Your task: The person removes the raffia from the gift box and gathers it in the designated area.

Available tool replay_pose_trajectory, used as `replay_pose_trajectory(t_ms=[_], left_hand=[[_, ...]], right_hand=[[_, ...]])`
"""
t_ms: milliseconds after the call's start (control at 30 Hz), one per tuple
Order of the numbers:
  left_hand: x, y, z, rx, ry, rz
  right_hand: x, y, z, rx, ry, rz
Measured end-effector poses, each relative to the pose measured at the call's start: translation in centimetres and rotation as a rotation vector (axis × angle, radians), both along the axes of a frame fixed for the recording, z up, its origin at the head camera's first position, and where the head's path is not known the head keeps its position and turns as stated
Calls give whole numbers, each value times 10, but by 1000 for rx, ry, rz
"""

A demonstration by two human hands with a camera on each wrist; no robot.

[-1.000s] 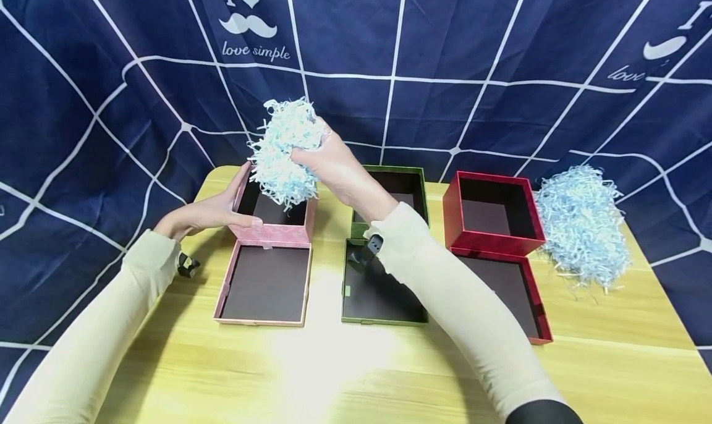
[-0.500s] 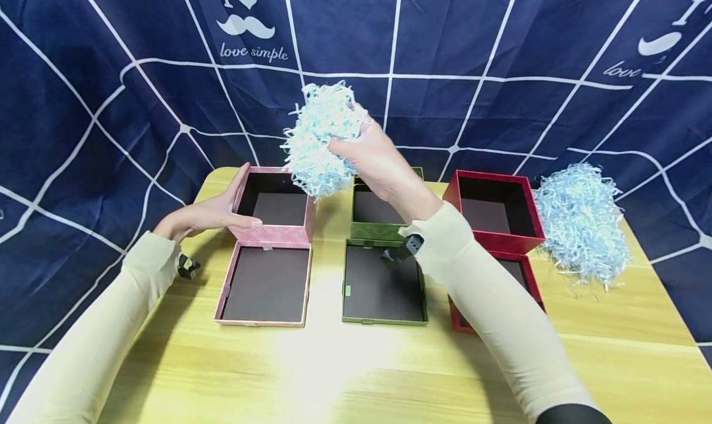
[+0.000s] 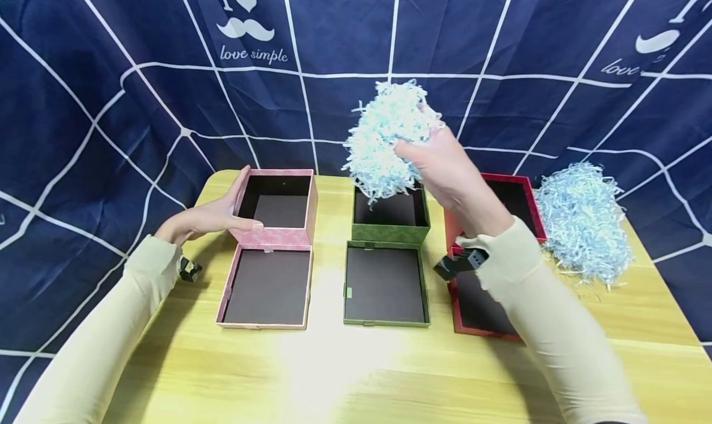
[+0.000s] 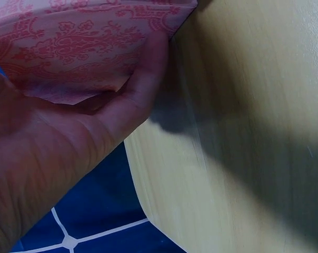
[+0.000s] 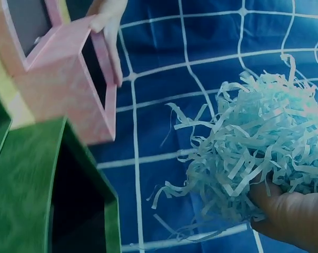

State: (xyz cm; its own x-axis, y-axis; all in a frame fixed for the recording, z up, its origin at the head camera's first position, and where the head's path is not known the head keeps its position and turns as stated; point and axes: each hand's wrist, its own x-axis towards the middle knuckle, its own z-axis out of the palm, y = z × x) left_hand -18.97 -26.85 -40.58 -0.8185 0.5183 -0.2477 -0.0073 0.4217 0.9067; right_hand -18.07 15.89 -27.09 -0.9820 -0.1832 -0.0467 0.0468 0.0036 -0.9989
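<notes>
My right hand (image 3: 445,164) grips a bundle of pale blue shredded paper (image 3: 389,136) in the air above the green box (image 3: 389,217), with strands sticking out all round. In the right wrist view the shredded paper (image 5: 259,142) bulges past my thumb. My left hand (image 3: 217,215) rests against the pink box (image 3: 289,235), its fingers straight along the left side and its thumb on the front wall. From the left wrist, the thumb lies on the patterned pink wall (image 4: 80,45). The parts of both boxes' insides that show hold nothing.
In front of the boxes lie a pink lid (image 3: 267,288), a green lid (image 3: 386,285) and a red lid (image 3: 484,300). The red box (image 3: 525,195) is partly behind my right arm. More shredded paper (image 3: 584,226) is heaped at the table's right. A blue cloth (image 3: 356,28) hangs behind.
My right hand has carried the shredded paper rightward, from above the pink box to above the green box. My left hand has stayed at the pink box.
</notes>
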Motion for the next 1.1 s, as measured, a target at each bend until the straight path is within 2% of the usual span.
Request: replay_pose_trajectory(t_ms=[167, 333, 433, 733, 933, 1100], left_hand=[[3, -2, -2, 7, 7, 5], [6, -2, -4, -1, 8, 12], [7, -2, -3, -13, 12, 13], [7, -2, -4, -4, 21, 16], [8, -1, -6, 0, 19, 11], [6, -1, -5, -34, 40, 18]], right_hand=[[10, 25, -3, -12, -21, -4], [20, 52, -12, -113, -31, 35], [27, 72, -20, -149, -29, 21], [47, 147, -38, -173, -68, -145], [65, 195, -49, -144, -102, -242], [78, 223, -50, 24, -132, -352]])
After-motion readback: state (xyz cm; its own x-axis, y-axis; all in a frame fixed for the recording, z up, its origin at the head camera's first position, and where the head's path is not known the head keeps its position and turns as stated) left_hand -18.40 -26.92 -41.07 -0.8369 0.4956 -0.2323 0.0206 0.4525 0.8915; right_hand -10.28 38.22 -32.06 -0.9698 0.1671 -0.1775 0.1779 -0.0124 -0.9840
